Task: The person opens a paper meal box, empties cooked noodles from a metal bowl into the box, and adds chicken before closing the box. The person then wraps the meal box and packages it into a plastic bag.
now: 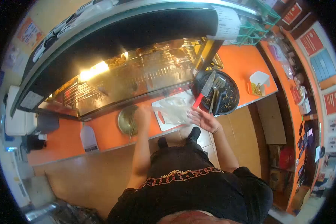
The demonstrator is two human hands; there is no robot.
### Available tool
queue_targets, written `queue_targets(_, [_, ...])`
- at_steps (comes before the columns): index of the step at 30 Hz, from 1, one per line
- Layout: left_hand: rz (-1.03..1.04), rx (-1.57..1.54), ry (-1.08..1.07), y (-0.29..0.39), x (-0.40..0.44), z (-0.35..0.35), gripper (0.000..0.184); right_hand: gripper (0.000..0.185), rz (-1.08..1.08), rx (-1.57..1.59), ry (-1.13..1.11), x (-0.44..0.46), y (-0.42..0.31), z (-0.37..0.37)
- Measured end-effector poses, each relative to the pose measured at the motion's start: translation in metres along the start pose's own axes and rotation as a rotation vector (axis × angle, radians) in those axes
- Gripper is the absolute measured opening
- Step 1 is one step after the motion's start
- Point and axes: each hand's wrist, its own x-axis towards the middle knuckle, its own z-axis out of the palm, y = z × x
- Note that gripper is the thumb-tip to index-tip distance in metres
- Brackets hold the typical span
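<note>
A thin, clear plastic bag (174, 112) stretches above a white cutting board (167, 126) with an orange-edged handle slot. My left hand (141, 115), slightly blurred, has its fingers closed on the bag's left end. At the opposite end, my right hand (206, 121) is turned palm up with its fingers stretched out beside the bag; whether they touch it I cannot tell. Just beyond the left hand sits a round metal bowl (124, 120) with a thin utensil in it, partly covered by that hand.
A black round pan (231, 98) holds a red-handled knife (206, 89) and a slotted spatula (217, 84). A white food box (259, 83) stands on the orange counter (239, 59). Behind the board runs a lit glass display case (138, 72). A white scale-like item (88, 138) lies left.
</note>
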Motion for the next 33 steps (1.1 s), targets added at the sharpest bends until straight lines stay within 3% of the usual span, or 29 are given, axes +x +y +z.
queue_targets(3, [-0.098,0.320,-0.248,-0.031,0.032,0.000,0.028,0.080,-0.016,0.000,0.278,0.008,0.006,-0.007])
queue_targets(5, [-0.069,0.238,-0.203,-0.028,0.041,-0.007,0.030,0.073,-0.139,-0.114,0.479,0.045,0.044,-0.058])
queue_targets(7, [0.002,0.120,-0.049,-0.023,0.040,-0.012,0.032,0.057,-0.296,-0.306,0.697,0.060,0.043,-0.038])
queue_targets(9, [0.118,-0.049,0.211,-0.007,0.034,-0.010,0.033,0.047,-0.409,-0.504,0.647,0.054,0.036,-0.012])
queue_targets(10, [0.136,-0.112,0.202,0.016,0.026,-0.023,0.033,0.043,-0.462,-0.602,0.625,0.048,0.035,-0.002])
queue_targets(13, [0.304,-0.421,0.015,0.091,0.016,-0.045,0.028,0.035,-0.338,-1.064,0.591,0.009,0.036,-0.001])
queue_targets(14, [0.347,-0.491,-0.071,0.116,0.016,-0.051,0.022,0.031,-0.413,-1.112,0.642,-0.003,0.043,-0.008])
queue_targets(17, [0.566,-0.601,-0.057,0.194,0.012,-0.070,0.021,0.017,-0.420,-0.870,0.794,-0.057,0.054,-0.030])
queue_targets(19, [0.707,-0.779,0.037,0.222,0.026,-0.059,0.026,0.016,-0.324,-0.895,0.918,-0.100,0.073,-0.081])
queue_targets(23, [0.678,-0.950,0.265,0.324,0.029,-0.080,0.032,0.024,-0.189,-1.178,0.987,-0.205,0.109,-0.208])
queue_targets(25, [0.614,-0.907,0.301,0.362,0.035,-0.088,0.030,0.026,-0.155,-0.823,1.022,-0.260,0.111,-0.239])
queue_targets(29, [0.469,-0.939,0.362,0.398,0.039,-0.074,0.026,0.031,-0.087,-1.080,1.094,-0.392,0.182,-0.399])
queue_targets(31, [0.379,-0.799,0.442,0.411,0.034,-0.065,0.024,0.030,0.060,-0.928,1.129,-0.452,0.181,-0.434])
queue_targets(33, [0.336,-0.778,0.544,0.423,0.020,-0.055,0.023,0.028,0.141,-0.658,1.239,-0.490,0.134,-0.403])
